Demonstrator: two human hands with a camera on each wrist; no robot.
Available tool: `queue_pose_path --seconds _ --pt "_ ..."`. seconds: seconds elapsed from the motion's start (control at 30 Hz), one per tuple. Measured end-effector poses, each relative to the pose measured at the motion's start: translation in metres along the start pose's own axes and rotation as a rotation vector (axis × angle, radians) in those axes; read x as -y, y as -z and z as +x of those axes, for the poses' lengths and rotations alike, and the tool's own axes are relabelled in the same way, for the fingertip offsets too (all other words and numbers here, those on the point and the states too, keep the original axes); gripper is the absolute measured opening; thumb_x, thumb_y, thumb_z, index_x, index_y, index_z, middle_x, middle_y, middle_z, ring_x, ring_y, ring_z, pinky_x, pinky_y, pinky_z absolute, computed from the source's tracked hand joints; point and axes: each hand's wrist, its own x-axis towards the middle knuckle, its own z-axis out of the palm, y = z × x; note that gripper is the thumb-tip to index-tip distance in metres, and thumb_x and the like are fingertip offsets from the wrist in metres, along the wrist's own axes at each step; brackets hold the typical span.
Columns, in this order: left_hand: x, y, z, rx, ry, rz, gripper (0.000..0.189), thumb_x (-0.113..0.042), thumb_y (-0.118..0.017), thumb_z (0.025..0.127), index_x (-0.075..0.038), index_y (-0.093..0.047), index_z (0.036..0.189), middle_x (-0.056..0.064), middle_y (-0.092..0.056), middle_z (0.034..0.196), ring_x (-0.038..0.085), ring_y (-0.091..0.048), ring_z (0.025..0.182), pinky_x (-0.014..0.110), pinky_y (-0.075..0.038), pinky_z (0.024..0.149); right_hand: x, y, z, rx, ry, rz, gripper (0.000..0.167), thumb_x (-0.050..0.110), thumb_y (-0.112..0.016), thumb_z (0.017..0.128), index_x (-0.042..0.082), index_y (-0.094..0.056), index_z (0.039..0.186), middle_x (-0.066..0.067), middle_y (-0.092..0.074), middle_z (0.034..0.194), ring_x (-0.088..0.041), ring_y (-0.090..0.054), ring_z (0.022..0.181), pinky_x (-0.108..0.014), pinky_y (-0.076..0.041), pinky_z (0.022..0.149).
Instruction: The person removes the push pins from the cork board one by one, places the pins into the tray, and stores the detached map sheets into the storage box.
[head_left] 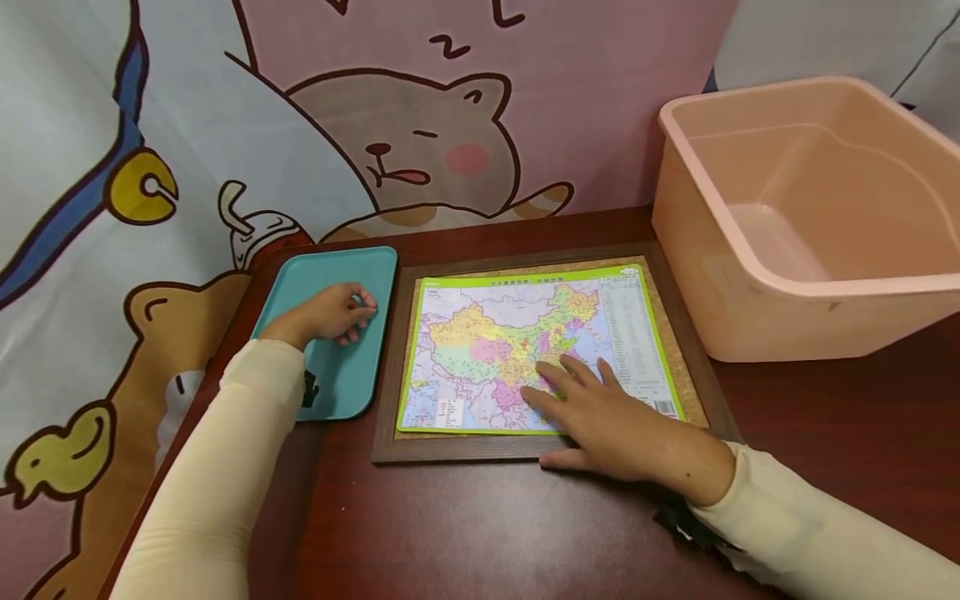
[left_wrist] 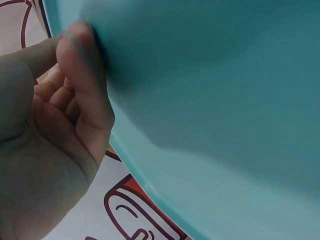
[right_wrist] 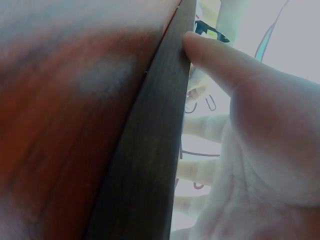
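A map sheet (head_left: pixel 480 333) with a green border lies on a cork board with a dark wooden frame (head_left: pixel 457 451). My right hand (head_left: pixel 611 417) rests with spread fingers on the map's lower right part, its thumb at the frame's near edge. In the right wrist view, the thumb (right_wrist: pixel 215 57) touches the frame (right_wrist: pixel 150 125). Over the teal tray (head_left: pixel 341 387), my left hand (head_left: pixel 333 312) has its fingers bent and thumb and forefinger close together. The left wrist view shows those fingertips (left_wrist: pixel 77 37) by the tray (left_wrist: pixel 210 125); whether something small is between them cannot be made out.
A large pink plastic bin (head_left: pixel 697 242) stands at the right behind the frame. The dark red wooden table (head_left: pixel 435 533) extends in front. A cartoon-printed cloth (head_left: pixel 600 92) hangs along the back and left. A small black item (head_left: pixel 309 389) shows beside the left sleeve.
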Motion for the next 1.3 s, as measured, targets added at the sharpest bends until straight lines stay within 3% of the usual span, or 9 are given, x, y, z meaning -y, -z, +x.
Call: queue_pose_path --seconds 0.57,0.73,0.97,1.3 --pt "0.001 -0.003 0.001 -0.030 0.020 -0.025 0.023 -0.024 -0.050 0.106 -0.008 -0.054 0.122 0.011 -0.061 0.091 0.019 -0.059 0.067 0.033 -0.055 0.059 0.000 0.001 0.000 0.009 -0.014 0.004 0.074 0.054 -0.068 0.090 0.018 -0.044 0.151 -0.018 -0.035 0.158 -0.049 -0.028 0.146 -0.078 -0.028 0.104" --pt "-0.003 0.000 0.001 -0.046 -0.023 -0.031 0.024 -0.023 -0.049 0.107 -0.005 -0.052 0.122 0.013 -0.061 0.094 0.020 -0.061 0.068 0.033 -0.055 0.060 0.000 -0.001 0.000 0.001 -0.009 0.003 0.074 0.054 -0.068 0.090 0.017 -0.045 0.150 -0.018 -0.036 0.157 -0.049 -0.029 0.145 -0.078 -0.029 0.103" --pt "-0.016 0.007 -0.005 -0.130 -0.121 -0.061 0.030 -0.029 -0.047 0.107 -0.003 -0.051 0.123 0.019 -0.060 0.098 0.023 -0.064 0.071 0.034 -0.056 0.062 0.000 0.000 0.001 0.003 -0.005 0.004 0.074 0.054 -0.068 0.090 0.017 -0.045 0.150 -0.019 -0.036 0.157 -0.049 -0.029 0.145 -0.078 -0.029 0.103" --pt "-0.036 -0.003 -0.013 -0.323 -0.161 -0.076 0.030 -0.030 -0.047 0.107 -0.006 -0.054 0.124 0.020 -0.061 0.102 0.033 -0.065 0.084 0.036 -0.054 0.064 0.000 -0.003 0.000 0.005 -0.009 0.003 0.074 0.054 -0.068 0.090 0.018 -0.045 0.150 -0.018 -0.035 0.158 -0.049 -0.028 0.146 -0.078 -0.029 0.104"
